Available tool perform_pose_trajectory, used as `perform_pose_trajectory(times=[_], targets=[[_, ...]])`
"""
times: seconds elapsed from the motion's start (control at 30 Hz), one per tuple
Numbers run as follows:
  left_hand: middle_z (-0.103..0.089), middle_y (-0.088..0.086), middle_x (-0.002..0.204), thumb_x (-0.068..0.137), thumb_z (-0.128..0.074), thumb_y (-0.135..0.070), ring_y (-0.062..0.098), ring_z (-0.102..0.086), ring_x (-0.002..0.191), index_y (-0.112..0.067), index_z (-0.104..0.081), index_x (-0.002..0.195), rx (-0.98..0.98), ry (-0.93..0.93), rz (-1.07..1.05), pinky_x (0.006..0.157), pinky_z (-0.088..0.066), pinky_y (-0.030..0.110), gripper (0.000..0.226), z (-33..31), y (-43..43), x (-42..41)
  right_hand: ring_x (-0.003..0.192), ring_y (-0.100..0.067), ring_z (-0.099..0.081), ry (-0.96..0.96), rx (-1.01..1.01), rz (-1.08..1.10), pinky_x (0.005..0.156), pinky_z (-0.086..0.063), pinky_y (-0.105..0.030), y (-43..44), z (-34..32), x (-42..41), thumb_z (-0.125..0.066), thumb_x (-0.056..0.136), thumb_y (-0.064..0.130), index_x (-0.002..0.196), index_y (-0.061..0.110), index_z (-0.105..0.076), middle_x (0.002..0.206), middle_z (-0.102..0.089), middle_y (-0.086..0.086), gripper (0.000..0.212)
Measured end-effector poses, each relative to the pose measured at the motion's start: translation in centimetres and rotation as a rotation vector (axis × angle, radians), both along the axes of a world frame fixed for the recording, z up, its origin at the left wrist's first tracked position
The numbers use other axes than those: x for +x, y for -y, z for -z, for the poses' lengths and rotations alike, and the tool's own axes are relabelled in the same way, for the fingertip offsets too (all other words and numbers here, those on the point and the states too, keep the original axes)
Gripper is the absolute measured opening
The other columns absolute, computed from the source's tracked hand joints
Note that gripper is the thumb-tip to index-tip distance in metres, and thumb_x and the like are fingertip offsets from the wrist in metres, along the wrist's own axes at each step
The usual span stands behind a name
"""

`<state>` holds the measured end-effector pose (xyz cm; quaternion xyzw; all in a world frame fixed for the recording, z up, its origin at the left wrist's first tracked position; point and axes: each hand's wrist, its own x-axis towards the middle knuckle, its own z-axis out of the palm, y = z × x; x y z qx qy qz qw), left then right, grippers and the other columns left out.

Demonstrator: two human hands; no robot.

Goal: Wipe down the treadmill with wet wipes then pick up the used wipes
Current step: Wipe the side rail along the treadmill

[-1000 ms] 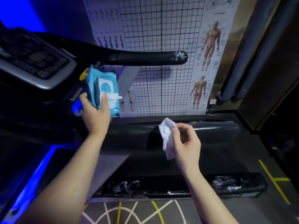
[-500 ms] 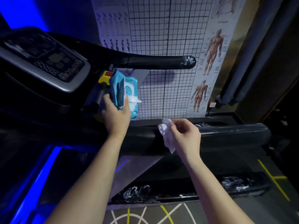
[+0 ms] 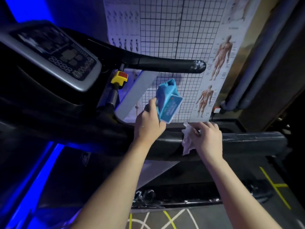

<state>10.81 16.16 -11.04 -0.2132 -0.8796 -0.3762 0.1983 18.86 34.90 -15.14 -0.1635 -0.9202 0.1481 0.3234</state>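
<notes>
Crumpled white wet wipe (image 3: 187, 142) on black padded treadmill handrail (image 3: 250, 141); wiping step apparently just starting.
Pressed against the rail top under right hand (image 3: 208, 138), fingers close together and laid flat, thumb hidden. Left hand (image 3: 148, 128) just beside, fingers curled round blue plastic wipe pack (image 3: 168, 100). Calls next for firm strokes along the rail. Beyond: grey-rimmed console (image 3: 89, 75), gridded anatomy wall chart (image 3: 181, 38), dark line-marked floor (image 3: 239, 217).

Left hand (image 3: 149, 129) grips the blue wipes pack (image 3: 168, 101) up by the grid poster (image 3: 178, 38), right hand (image 3: 208, 138) presses 1 white wipe (image 3: 187, 141) onto the treadmill's black handrail (image 3: 247, 141).
</notes>
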Motion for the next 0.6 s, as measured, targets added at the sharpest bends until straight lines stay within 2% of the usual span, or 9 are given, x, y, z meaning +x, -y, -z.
perform_pose_trajectory(times=[0.07, 0.13, 0.2, 0.27, 0.33, 0.4, 0.5, 0.6], targets=[[-0.072, 0.018, 0.101, 0.074, -0.088, -0.015, 0.042, -0.071, 0.078, -0.008, -0.05, 0.134, -0.06, -0.029, 0.015, 0.059, -0.047, 0.033, 0.071, 0.2, 0.0, 0.0, 0.086, -0.032, -0.055, 0.019, 0.022, 0.03, 0.073, -0.046, -0.042, -0.5, 0.4, 0.5, -0.07, 0.084, 0.036, 0.101, 0.029, -0.077, 0.092, -0.069, -0.001, 0.02], [-0.07, 0.018, 0.111, 0.079, -0.085, -0.015, 0.041, -0.072, 0.088, -0.008, -0.048, 0.14, -0.102, -0.049, 0.033, 0.065, -0.05, 0.036, 0.071, -0.1, -0.1, 0.2, 0.086, -0.033, -0.055, 0.018, 0.043, 0.072, 0.072, -0.044, -0.041, -0.8, 0.5, 0.8, -0.072, 0.087, 0.042, 0.098, 0.026, -0.077, 0.091, -0.068, -0.004, 0.02], [-0.068, 0.02, 0.12, 0.083, -0.084, -0.016, 0.041, -0.071, 0.098, -0.006, -0.046, 0.146, -0.135, -0.061, 0.045, 0.071, -0.053, 0.04, 0.073, -0.4, -0.3, 0.6, 0.085, -0.035, -0.056, 0.016, 0.069, 0.095, 0.072, -0.043, -0.042, -0.7, 0.3, 1.2, -0.062, 0.088, 0.046, 0.094, 0.023, -0.075, 0.088, -0.067, -0.006, 0.028], [-0.067, 0.021, 0.124, 0.082, -0.085, -0.017, 0.041, -0.07, 0.104, -0.006, -0.045, 0.149, -0.161, -0.075, 0.041, 0.076, -0.057, 0.045, 0.079, -0.6, -0.9, 1.0, 0.086, -0.036, -0.056, -0.019, 0.111, 0.096, 0.073, -0.042, -0.042, -0.5, -0.1, 1.5, -0.055, 0.087, 0.041, 0.091, 0.018, -0.073, 0.09, -0.066, -0.008, 0.03], [-0.067, 0.02, 0.124, 0.082, -0.086, -0.018, 0.04, -0.071, 0.105, -0.007, -0.043, 0.151, -0.169, -0.075, 0.019, 0.077, -0.057, 0.045, 0.082, -0.6, -1.9, 1.3, 0.089, -0.036, -0.056, -0.082, 0.172, 0.041, 0.076, -0.044, -0.043, -0.1, -0.1, 1.7, -0.062, 0.088, 0.024, 0.095, 0.012, -0.072, 0.096, -0.066, -0.009, 0.017], [-0.067, 0.02, 0.12, 0.083, -0.084, -0.017, 0.039, -0.072, 0.1, -0.006, -0.045, 0.147, -0.131, -0.049, 0.006, 0.074, -0.057, 0.042, 0.076, -0.3, -3.0, 1.4, 0.099, -0.034, -0.058, -0.073, 0.17, -0.13, 0.089, -0.046, -0.042, 1.4, 0.5, 1.9, -0.065, 0.094, 0.017, 0.108, 0.007, -0.071, 0.108, -0.068, -0.011, 0.019], [-0.068, 0.019, 0.114, 0.084, -0.082, -0.019, 0.038, -0.072, 0.095, -0.007, -0.047, 0.143, -0.106, -0.015, -0.055, 0.068, -0.051, 0.036, 0.069, -0.1, -4.3, 1.2, 0.127, -0.031, -0.052, 0.101, 0.19, -0.297, 0.113, -0.037, -0.038, 3.8, 2.4, 2.0, -0.051, 0.103, 0.035, 0.136, 0.002, -0.057, 0.134, -0.061, -0.013, 0.047], [-0.068, 0.018, 0.115, 0.088, -0.081, -0.024, 0.035, -0.073, 0.097, -0.009, -0.046, 0.143, -0.096, 0.005, -0.135, 0.067, -0.041, 0.029, 0.067, 0.2, -4.4, 1.1, 0.141, -0.029, -0.041, 0.195, 0.227, -0.283, 0.12, -0.028, -0.043, 4.2, 3.6, 1.8, -0.03, 0.107, 0.052, 0.148, 0.003, -0.044, 0.148, -0.051, -0.012, 0.066]])
